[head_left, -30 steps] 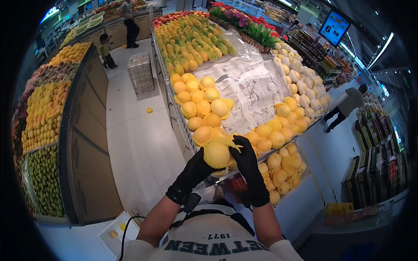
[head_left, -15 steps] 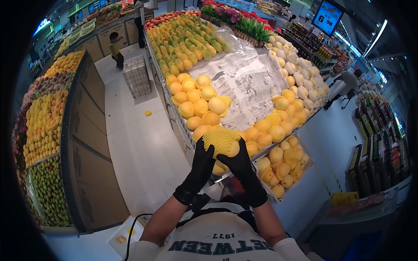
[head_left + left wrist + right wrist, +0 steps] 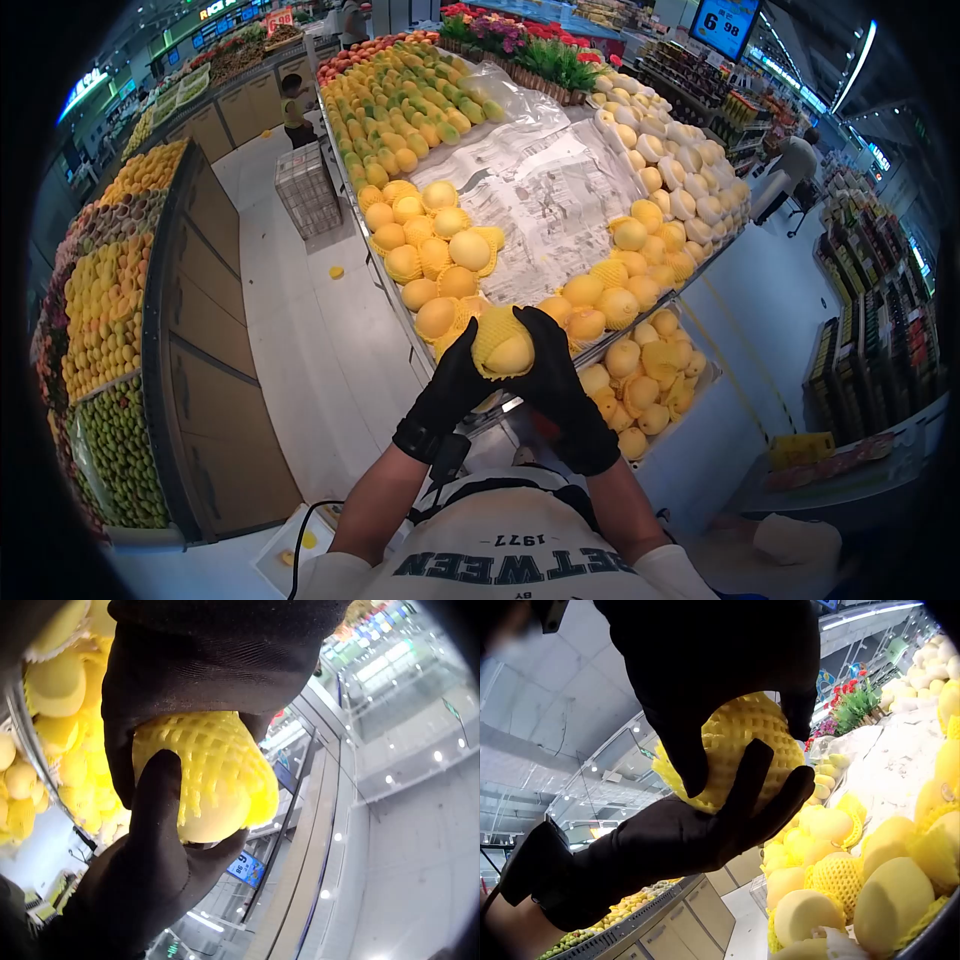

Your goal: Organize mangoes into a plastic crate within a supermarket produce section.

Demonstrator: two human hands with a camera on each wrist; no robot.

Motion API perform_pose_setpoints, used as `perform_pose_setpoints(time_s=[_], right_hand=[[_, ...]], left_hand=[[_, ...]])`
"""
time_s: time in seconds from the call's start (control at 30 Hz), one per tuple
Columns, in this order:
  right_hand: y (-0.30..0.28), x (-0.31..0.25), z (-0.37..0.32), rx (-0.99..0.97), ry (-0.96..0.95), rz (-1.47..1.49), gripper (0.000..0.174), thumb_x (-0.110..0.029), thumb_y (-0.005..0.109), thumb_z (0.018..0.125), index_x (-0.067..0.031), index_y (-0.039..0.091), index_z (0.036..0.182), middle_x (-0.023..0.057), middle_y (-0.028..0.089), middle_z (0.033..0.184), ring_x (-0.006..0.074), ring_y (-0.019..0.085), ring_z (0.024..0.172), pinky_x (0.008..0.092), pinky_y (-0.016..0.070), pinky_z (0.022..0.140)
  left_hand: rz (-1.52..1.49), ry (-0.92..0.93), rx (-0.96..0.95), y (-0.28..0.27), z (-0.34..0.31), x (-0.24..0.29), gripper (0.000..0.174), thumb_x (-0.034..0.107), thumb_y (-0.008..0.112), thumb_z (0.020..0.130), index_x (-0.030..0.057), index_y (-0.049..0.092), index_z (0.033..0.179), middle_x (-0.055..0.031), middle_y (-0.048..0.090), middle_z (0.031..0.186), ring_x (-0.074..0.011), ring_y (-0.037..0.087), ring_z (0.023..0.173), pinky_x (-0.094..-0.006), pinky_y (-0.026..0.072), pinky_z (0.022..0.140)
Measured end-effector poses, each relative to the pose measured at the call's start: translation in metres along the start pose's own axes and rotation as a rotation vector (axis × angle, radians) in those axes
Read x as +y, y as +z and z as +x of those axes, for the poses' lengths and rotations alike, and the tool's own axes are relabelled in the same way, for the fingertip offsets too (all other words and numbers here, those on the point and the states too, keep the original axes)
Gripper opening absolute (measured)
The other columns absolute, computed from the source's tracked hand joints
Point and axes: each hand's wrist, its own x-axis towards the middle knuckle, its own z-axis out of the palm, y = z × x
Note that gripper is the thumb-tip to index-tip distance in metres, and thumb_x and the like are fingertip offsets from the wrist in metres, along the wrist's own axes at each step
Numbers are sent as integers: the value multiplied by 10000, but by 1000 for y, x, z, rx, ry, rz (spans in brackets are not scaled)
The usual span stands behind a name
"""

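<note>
In the head view, a round yellow melon (image 3: 505,354) sits between my two black-gloved hands at the near edge of the fruit stand. A yellow foam net (image 3: 210,742) wraps much of it, and bare skin shows at one end. My left hand (image 3: 455,385) curls round its left side, and my right hand (image 3: 552,372) grips the right side. In the right wrist view, the left-hand fingers (image 3: 746,784) press against the netted surface from below. More netted melons (image 3: 435,318) lie on the stand just beyond the hands.
Newspaper (image 3: 545,190) covers the middle of the stand, with papayas (image 3: 400,110) at the far left and white-wrapped fruit (image 3: 680,165) at right. A crate of melons (image 3: 645,375) stands low at right. A second fruit stand (image 3: 110,270) runs along the left aisle.
The melon has been turned in my hands; half a second ago netting covered its upper side, and now its bare end faces me. Both hands have shifted round it. The head view has moved slightly.
</note>
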Motion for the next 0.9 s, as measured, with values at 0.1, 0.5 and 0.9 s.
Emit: perform_pose_setpoints(time_s=[0.1,0.5,0.9], right_hand=[[-8,12,-5,42,94,113,876,-128,835,691,21,355,1409,218,431,1346,379,451,1228,433,376,1044],[-31,74,-41,89,562,591,625,-80,733,834,-29,396,1358,137,530,1246,184,639,869,302,544,738],[-51,128,-57,32,761,1271,605,-357,594,950,-36,354,1404,146,501,1288,257,589,1100,381,574,816]], left_hand=[[370,57,73,15,12,-13,573,123,798,788,45,514,1280,-86,600,1217,-202,582,1132,-345,472,979],[167,95,324,67,50,-68,542,84,760,810,14,490,1275,-100,617,1202,-216,613,1104,-356,502,950],[-812,-43,296,86,69,-111,436,304,355,1049,6,432,1357,-153,519,1346,-282,506,1247,-423,396,1082]])
